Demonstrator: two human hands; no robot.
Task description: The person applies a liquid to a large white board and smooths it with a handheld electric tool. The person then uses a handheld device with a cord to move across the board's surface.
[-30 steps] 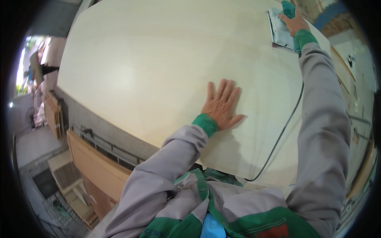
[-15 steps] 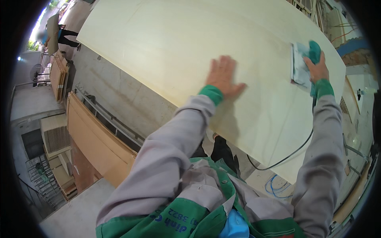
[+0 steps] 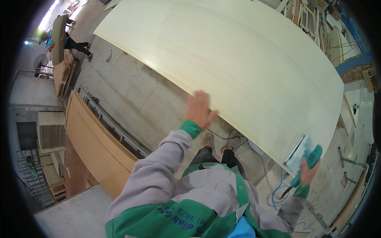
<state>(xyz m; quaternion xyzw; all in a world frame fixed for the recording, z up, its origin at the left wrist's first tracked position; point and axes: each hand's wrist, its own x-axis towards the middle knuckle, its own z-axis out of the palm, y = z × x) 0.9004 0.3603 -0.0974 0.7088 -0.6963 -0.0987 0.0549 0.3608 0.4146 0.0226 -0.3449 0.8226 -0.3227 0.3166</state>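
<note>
A large pale cream panel (image 3: 222, 55) lies flat before me, running from the far left to the near right. At its near right edge my right hand (image 3: 308, 173) is wrapped round the teal grip of a power sander (image 3: 300, 155), whose flat base rests on the panel. A dark cord runs from the sander's rear end. My left hand (image 3: 199, 109) is at the panel's near edge, slightly blurred, with fingers stretched out and nothing in it; whether it touches the panel I cannot tell.
Brown boards (image 3: 99, 146) lean on a metal rack (image 3: 115, 127) at my left. A person (image 3: 75, 44) carrying a long board walks at the far left. A blue hose (image 3: 274, 194) lies coiled on the floor near the sander. Wooden frames (image 3: 303, 20) stand at the far right.
My right hand has drawn the sander from the far part of the panel back to its near right edge. My left hand has come back toward me. The person has moved slightly.
</note>
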